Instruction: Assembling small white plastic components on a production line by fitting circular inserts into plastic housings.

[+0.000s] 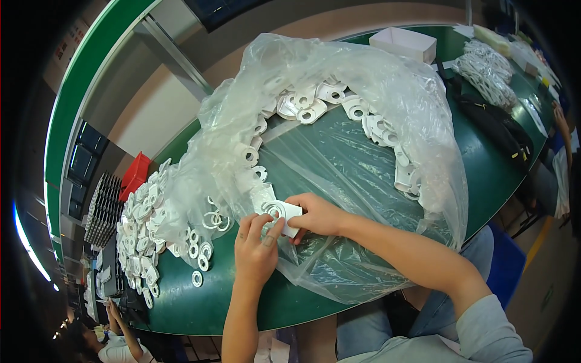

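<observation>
Right hand (319, 214) pinching white part (293, 211) tightly, plastic sheet's (417, 85) seven o'clock; left hand (256, 245) curling fingers against it, hold unclear. Apparently aligning or checking; next move needing steady right pinch. Loose rings (204, 255) lying toward eight, white pile (140, 233) beyond, nine.

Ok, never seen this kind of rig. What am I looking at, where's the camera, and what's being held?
No robot here: these are a person's bare hands. The one picture comes from a fisheye camera worn on the head, looking down, so straight edges bend near the rim.

The right hand grips a white part; the left hand has its fingers at the part's ringed face, whether gripping is unclear.

On the green table, clear plastic is spread, with more parts along it. To the left lie a pile and loose rings.
</observation>
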A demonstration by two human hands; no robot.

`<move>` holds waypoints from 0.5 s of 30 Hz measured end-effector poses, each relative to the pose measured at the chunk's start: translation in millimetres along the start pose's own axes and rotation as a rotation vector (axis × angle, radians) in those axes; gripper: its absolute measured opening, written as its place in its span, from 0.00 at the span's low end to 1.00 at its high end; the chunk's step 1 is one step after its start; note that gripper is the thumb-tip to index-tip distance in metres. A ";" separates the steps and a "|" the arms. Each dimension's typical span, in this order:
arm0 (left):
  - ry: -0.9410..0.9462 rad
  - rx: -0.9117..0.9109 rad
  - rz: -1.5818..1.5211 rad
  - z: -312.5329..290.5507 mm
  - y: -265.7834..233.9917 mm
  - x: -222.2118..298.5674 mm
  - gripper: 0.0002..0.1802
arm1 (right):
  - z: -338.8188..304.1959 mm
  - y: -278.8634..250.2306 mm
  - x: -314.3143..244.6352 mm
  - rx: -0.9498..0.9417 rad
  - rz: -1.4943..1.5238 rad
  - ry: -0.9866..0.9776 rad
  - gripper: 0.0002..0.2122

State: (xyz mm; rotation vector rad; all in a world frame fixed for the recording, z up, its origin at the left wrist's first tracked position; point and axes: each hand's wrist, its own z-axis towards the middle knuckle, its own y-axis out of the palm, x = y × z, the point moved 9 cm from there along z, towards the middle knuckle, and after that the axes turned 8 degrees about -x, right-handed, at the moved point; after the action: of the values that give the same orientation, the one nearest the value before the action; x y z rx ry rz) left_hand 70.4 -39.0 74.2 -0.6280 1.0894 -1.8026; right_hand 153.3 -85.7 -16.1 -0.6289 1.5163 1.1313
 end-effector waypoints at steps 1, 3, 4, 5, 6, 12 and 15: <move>0.026 -0.007 0.040 -1.6 2.6 2.5 0.26 | -0.2 0.3 0.5 0.008 -0.012 0.002 0.11; 0.044 0.003 0.053 -5.1 8.9 4.9 0.25 | -1.0 1.3 -1.9 0.024 -0.040 -0.024 0.10; 0.066 0.017 0.065 -5.6 10.6 7.4 0.23 | -1.5 -0.4 -4.8 0.044 -0.072 -0.052 0.10; 0.065 0.015 0.064 -5.1 11.7 8.0 0.23 | -1.1 -1.0 -3.3 0.044 -0.071 -0.052 0.10; 0.055 0.022 0.067 -4.3 11.9 7.5 0.22 | -0.6 -3.0 -2.3 0.057 -0.077 -0.062 0.10; 0.025 0.061 0.050 -2.8 5.3 5.9 0.23 | -1.2 -3.2 -5.9 0.088 -0.045 -0.080 0.09; -0.019 0.046 0.004 1.4 -1.0 0.4 0.22 | 1.7 -11.3 -1.4 0.124 0.005 -0.066 0.09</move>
State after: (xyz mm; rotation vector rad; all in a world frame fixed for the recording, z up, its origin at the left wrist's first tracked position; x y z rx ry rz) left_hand 70.9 -39.7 75.8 -0.6141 1.0331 -1.8101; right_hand 164.0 -89.0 -18.3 -0.4992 1.5196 1.0435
